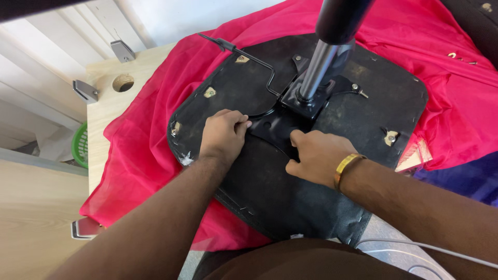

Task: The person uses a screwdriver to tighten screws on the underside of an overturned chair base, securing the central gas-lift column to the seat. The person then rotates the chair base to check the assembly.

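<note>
An upturned black chair seat (363, 109) lies on a red cloth (140, 155) over a wooden table. A black metal mounting plate (275, 127) sits at its middle, with a chrome gas cylinder (316, 70) rising from it. My left hand (223, 135) rests with fingers curled at the plate's left edge, touching it. My right hand (314, 155), with a gold bracelet on the wrist, presses on the plate's near right edge. What lies under either hand's fingers is hidden. A thin black lever rod (249, 57) runs from the plate toward the far left.
Bolts and brackets (390, 137) dot the seat's underside. The light wooden table (111, 103) has a round hole (123, 82) at its far left. A green basket (79, 145) stands on the floor at the left. A white cable (415, 246) trails at the bottom right.
</note>
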